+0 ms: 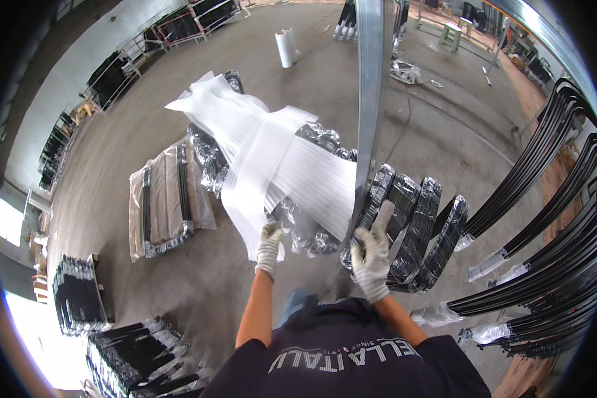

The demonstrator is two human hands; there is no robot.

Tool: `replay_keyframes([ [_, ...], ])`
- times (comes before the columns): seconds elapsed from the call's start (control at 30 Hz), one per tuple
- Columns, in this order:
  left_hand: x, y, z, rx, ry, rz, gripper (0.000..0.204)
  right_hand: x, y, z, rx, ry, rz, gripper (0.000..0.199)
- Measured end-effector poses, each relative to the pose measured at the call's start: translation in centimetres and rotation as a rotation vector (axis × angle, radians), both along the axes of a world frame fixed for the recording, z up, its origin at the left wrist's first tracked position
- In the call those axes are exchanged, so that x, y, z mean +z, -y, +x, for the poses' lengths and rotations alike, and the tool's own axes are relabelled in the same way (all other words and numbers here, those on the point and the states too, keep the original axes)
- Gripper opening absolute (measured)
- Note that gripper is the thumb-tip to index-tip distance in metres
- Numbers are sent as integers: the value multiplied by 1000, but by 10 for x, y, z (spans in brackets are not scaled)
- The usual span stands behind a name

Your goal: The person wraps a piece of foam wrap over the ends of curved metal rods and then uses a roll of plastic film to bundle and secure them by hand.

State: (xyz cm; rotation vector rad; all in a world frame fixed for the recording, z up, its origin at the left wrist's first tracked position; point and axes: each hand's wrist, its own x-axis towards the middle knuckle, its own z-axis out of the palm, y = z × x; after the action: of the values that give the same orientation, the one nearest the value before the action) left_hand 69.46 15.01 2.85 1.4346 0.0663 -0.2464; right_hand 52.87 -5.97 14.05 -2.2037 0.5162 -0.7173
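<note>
Grip: left hand (268,249) curled at the near edge of the white foam sheets (245,123), right hand (371,260) up against the wrapped black bundles (426,222); honestly can't tell if either's pinching.
Foam sheets: draped over a plastic-wrapped pile (320,136), right in front of us.
Handling: we'd guess featherlight, floppy, slippery, tears easily; grab edges broadly.
In the way: metal post (370,93), between pile and bundles.
Around: curved black tubes (527,176) right, wrapped flat pack (166,192) left.

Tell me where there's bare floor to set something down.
Bare floor lies between the brown-wrapped pack and the left forearm, and between the white roll and white sheets. It's crowded around the right hand: wrapped black bundles, with black bars farther right.
</note>
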Motion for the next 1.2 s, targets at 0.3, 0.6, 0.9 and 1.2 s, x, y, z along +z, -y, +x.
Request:
replay_keyframes([
  [0.3,11,-28,168,46,149,1081,77,-4,-48,16,-28,-50,103,18],
  [0.6,0,-48,213,-278,207,804,38,-17,-154,32,-180,-190,325,19],
  [0.9,-28,-48,238,-281,108,79,7,1,-193,31,-95,-556,506,23],
  [1.2,-12,-43,64,-806,-513,-363,21,-34,-123,80,-183,196,1315,45],
])
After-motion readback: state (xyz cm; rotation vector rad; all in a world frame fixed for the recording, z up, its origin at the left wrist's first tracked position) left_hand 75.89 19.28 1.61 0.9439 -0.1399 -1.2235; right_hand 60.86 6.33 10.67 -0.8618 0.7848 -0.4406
